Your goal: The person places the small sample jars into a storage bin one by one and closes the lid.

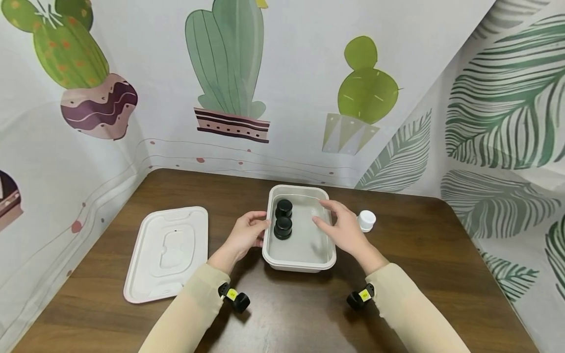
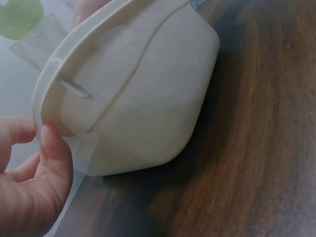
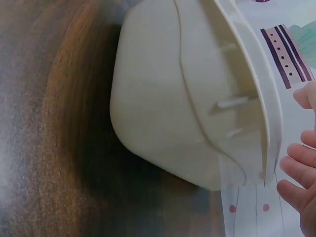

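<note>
In the head view a pale plastic container [image 1: 304,267] sits on the table, open at the top. Two small black round-capped jars stand inside along its left wall, a farther jar [image 1: 284,208] and a nearer jar [image 1: 283,228]. My left hand [image 1: 242,234] pinches the container's left rim between thumb and fingers; the left wrist view shows the fingertips [image 2: 55,140] at the rim. Over the right rim hovers my right hand [image 1: 346,228], thumb and fingers spread apart and holding nothing. In the right wrist view its fingers [image 3: 298,170] are beside the rim.
A white lid [image 1: 176,250] lies flat at the left of the table [image 1: 282,314]. Just right of my right hand stands a small white-capped jar [image 1: 366,220], partly hidden by it. A cactus-patterned cloth [image 1: 300,98] hangs behind the table.
</note>
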`<state>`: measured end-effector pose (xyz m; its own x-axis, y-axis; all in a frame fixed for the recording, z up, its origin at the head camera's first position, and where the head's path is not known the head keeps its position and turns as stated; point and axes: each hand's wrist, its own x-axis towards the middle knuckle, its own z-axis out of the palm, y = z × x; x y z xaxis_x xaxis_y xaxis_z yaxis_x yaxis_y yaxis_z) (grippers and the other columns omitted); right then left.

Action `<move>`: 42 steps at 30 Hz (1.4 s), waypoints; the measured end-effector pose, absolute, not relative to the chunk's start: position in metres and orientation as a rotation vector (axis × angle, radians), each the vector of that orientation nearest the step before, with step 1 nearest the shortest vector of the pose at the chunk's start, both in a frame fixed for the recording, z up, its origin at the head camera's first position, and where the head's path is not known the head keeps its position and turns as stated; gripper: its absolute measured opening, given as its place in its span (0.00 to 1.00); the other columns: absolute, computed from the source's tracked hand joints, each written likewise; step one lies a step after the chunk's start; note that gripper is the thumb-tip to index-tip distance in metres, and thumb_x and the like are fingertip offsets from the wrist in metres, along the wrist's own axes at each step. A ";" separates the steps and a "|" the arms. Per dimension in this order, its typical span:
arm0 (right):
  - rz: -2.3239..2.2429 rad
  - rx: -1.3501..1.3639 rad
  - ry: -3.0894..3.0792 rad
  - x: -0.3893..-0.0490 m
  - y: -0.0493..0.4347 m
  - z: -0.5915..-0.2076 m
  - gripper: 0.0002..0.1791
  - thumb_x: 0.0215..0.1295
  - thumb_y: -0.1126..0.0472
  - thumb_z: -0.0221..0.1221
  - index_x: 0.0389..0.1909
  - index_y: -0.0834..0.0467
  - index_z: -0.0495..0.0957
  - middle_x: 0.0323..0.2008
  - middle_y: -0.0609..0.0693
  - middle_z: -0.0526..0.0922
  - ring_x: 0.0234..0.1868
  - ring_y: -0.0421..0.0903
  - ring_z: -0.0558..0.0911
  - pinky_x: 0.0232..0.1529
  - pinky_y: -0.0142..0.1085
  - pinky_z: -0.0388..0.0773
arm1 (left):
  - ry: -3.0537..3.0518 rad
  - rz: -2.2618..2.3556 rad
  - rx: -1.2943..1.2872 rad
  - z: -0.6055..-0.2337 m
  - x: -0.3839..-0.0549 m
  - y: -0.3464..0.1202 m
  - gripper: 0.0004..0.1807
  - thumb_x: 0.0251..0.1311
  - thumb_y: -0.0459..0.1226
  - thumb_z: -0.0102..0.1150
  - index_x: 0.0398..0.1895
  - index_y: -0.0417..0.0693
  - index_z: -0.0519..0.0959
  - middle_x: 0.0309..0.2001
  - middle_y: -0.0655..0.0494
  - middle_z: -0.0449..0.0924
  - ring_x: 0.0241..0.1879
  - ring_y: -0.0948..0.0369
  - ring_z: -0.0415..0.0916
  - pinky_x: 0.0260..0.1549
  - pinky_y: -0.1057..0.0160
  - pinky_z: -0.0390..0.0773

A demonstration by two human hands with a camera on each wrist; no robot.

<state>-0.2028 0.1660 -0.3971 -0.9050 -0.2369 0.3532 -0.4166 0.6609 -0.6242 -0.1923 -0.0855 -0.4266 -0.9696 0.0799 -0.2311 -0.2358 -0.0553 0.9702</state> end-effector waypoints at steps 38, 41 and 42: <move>1.187 0.328 -2.648 -0.197 0.211 -0.403 0.28 0.56 0.45 0.57 0.54 0.58 0.70 0.52 0.55 0.75 0.53 0.53 0.74 0.54 0.46 0.69 | 1.957 2.142 -0.181 -0.429 -0.194 -0.086 0.19 0.57 0.34 0.55 0.52 0.43 0.68 0.44 0.35 0.74 0.24 0.58 0.75 0.18 0.64 0.75; 1.210 0.306 -2.634 -0.197 0.212 -0.404 0.28 0.55 0.46 0.59 0.53 0.58 0.70 0.51 0.56 0.75 0.53 0.53 0.74 0.53 0.46 0.70 | 1.962 2.140 -0.182 -0.429 -0.195 -0.086 0.19 0.57 0.34 0.54 0.52 0.43 0.68 0.44 0.35 0.74 0.24 0.58 0.75 0.18 0.64 0.75; 1.216 0.300 -2.631 -0.197 0.213 -0.404 0.28 0.55 0.46 0.59 0.53 0.58 0.70 0.51 0.56 0.75 0.53 0.53 0.74 0.53 0.46 0.70 | 1.964 2.140 -0.182 -0.429 -0.195 -0.086 0.19 0.57 0.34 0.55 0.52 0.43 0.68 0.44 0.35 0.74 0.24 0.58 0.75 0.18 0.64 0.75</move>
<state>-0.1974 0.2132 -0.4043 -0.9532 -0.0893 0.2888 -0.2778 0.6351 -0.7208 -0.1946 -0.0863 -0.4289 -0.9656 0.0855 -0.2455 -0.2519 -0.0745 0.9649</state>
